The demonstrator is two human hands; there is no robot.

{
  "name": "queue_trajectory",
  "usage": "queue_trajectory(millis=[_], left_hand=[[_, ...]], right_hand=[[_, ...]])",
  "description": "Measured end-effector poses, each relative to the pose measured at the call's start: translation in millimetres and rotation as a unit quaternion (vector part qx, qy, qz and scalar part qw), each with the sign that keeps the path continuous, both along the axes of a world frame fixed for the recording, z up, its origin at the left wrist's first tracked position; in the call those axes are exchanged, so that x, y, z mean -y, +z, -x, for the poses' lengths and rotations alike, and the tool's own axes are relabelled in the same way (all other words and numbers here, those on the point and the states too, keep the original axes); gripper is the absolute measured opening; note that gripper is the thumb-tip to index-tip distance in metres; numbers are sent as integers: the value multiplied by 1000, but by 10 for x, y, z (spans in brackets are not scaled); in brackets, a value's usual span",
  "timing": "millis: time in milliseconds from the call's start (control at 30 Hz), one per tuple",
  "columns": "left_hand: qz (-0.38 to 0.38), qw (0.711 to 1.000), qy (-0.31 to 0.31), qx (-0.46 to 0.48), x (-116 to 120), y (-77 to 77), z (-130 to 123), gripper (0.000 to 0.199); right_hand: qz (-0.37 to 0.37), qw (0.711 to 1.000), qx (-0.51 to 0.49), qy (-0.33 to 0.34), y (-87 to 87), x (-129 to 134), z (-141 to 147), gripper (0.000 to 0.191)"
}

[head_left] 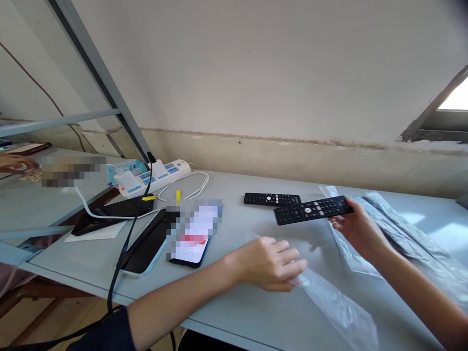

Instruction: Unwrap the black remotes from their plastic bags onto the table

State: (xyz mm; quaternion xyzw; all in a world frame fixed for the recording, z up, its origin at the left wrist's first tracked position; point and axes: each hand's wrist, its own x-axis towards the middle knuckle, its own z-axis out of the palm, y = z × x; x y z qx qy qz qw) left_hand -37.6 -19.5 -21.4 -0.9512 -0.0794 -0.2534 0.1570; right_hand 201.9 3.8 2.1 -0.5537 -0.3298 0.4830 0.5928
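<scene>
My right hand grips one end of a black remote control, holding it raised over the desk with its buttons facing up. A second black remote control lies on the desk behind it, near the wall. Closed around the end of a clear plastic bag is my left hand; the bag trails from the fingers toward the front right. Beside my right forearm, more clear plastic sleeves lie on the desk, with dark long items seen inside.
Left of my hands are a phone with a lit screen, a dark-screened phone and a black flat item. A white power strip with cables stands behind them. Another person's hand is at the far left, beyond a metal frame.
</scene>
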Motion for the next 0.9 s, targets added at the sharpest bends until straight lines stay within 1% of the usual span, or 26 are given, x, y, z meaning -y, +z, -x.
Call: queue_trajectory(millis=[33,100,167,333,433,567,633,667,733,833,900], left_hand=[[8,1000,-1,-27,29,-27,-26,28],[31,998,0,-48,80,-69,-69,24],[44,998,2,-50,111,-85,-96,21],[52,997,24,-49,99,-72,-112,21],[55,997,17,-59,82,-71,-114,21],[55,997,5,-61,82,-77,-124,22],[59,996,18,-63,82,-77,-126,22],[65,995,37,-62,78,-78,-124,23],[81,990,104,-48,64,-92,-111,26],[100,969,227,-15,16,-150,-70,45],[103,955,279,-12,-30,-204,-41,53]], right_hand=[[21,999,-8,49,-27,17,63,22],[54,990,-13,132,-83,44,137,22],[65,983,0,171,-135,62,157,24],[78,978,26,193,-179,78,137,22],[89,976,34,197,-159,85,135,27],[67,969,59,232,-139,100,141,32],[64,968,66,234,-135,111,157,34],[67,969,67,227,-133,116,168,35],[69,973,72,209,-125,128,191,37],[62,971,96,208,-98,144,199,39],[60,965,143,212,-68,153,183,43]])
